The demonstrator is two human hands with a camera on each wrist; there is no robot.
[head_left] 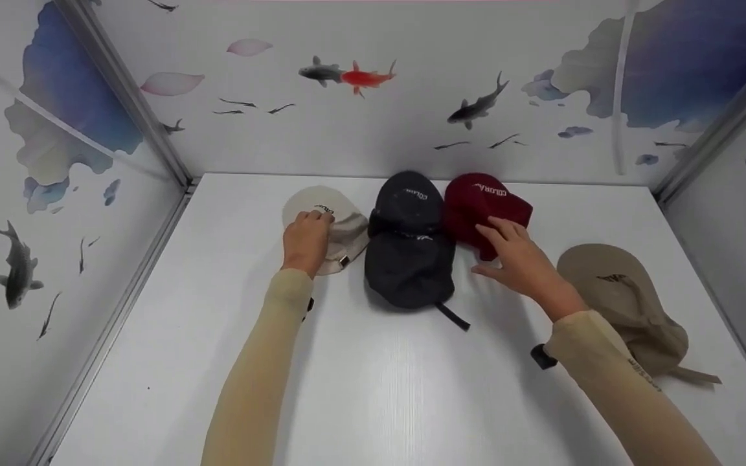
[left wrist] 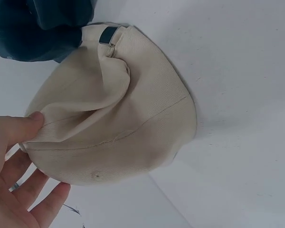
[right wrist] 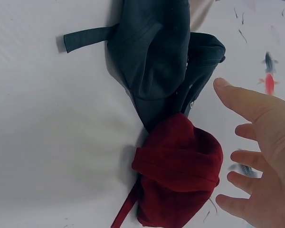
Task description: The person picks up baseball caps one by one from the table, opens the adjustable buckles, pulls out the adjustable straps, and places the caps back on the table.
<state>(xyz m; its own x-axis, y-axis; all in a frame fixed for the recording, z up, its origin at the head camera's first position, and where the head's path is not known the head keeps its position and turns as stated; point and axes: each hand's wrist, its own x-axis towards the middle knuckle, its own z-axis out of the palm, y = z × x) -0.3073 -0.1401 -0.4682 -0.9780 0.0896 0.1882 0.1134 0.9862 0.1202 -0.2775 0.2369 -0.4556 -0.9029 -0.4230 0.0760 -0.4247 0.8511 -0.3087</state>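
Observation:
My left hand (head_left: 307,241) holds a cream baseball cap (head_left: 346,223) at the back left of the white table. In the left wrist view the thumb presses on the cap's cloth (left wrist: 118,114), and the other fingers spread at its edge. My right hand (head_left: 515,255) has its fingers spread over the near right side of a dark red cap (head_left: 476,200). From the right wrist view, that hand (right wrist: 270,161) is beside the red cap (right wrist: 180,166) with nothing between thumb and fingers. Two dark caps, one at the back (head_left: 408,200) and one overlapping its front (head_left: 408,272), lie between the hands.
A tan cap (head_left: 619,291) lies on the right, partly behind the right sleeve, its strap pointing right. The white table (head_left: 379,388) meets a back wall (head_left: 399,142) painted with fish. Side panels stand left and right.

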